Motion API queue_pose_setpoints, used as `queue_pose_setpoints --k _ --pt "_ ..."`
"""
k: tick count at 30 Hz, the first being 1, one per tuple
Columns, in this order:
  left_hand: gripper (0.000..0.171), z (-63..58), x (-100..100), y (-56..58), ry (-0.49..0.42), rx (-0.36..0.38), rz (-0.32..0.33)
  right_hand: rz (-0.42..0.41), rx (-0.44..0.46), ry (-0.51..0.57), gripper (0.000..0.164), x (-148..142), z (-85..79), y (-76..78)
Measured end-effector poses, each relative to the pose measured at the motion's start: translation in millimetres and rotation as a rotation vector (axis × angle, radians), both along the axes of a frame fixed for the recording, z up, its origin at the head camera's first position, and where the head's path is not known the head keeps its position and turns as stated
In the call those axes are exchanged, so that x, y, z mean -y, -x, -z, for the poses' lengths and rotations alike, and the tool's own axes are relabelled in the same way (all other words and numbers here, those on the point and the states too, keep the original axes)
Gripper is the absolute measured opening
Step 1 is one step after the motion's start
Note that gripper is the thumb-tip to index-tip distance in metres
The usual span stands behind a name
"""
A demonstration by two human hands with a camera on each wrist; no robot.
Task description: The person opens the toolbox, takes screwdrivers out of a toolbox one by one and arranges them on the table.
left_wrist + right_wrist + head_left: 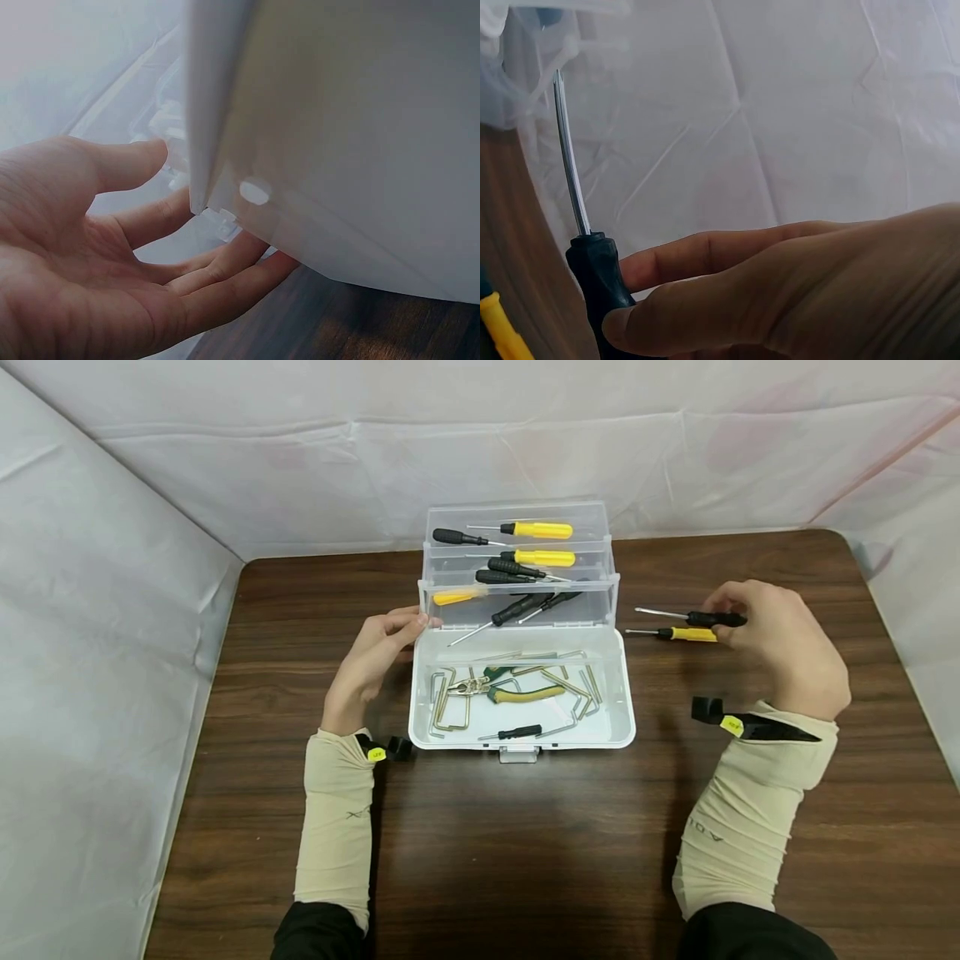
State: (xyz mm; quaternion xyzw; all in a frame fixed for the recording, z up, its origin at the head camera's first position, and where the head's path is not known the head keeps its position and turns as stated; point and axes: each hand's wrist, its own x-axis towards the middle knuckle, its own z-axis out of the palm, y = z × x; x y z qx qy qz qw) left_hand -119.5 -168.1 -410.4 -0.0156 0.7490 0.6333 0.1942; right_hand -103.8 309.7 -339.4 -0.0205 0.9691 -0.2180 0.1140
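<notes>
Right wrist view: the black screwdriver (600, 277) is pinched between the thumb and fingers of my right hand (787, 647), its shaft pointing left from them towards the toolbox (417, 702); a yellow screwdriver (696, 634) lies just my side of them. My left hand (375, 652), fingers apart, is at the toolbox. Clear trays (596, 589) hold screwdrivers (542, 530); the white base (611, 722), pliers (525, 695) and hex keys (566, 684).

Head view high, facing forward-down; 2 wrist views close; head, right wrist share held black screwdriver (702, 618).
</notes>
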Motion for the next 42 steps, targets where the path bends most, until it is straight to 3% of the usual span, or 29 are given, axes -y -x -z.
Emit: queue_pose_setpoints --k 13,21,26,42 --pt "0.044 1.2 1 0.7 0.011 0.001 0.001 0.029 0.085 -0.024 0.026 -23 20.1 5.3" --pt "0.044 0.6 1 0.7 0.010 0.001 0.003 0.066 0.207 -0.029 0.029 -38 27.0 1.2" --pt "0.043 0.5 1 0.7 0.005 0.003 0.000 0.040 0.259 -0.038 0.028 -41 30.2 3.7" --pt "0.043 1.0 1 0.5 0.013 -0.008 0.005 0.023 0.291 -0.044 0.024 -44 37.6 9.2"
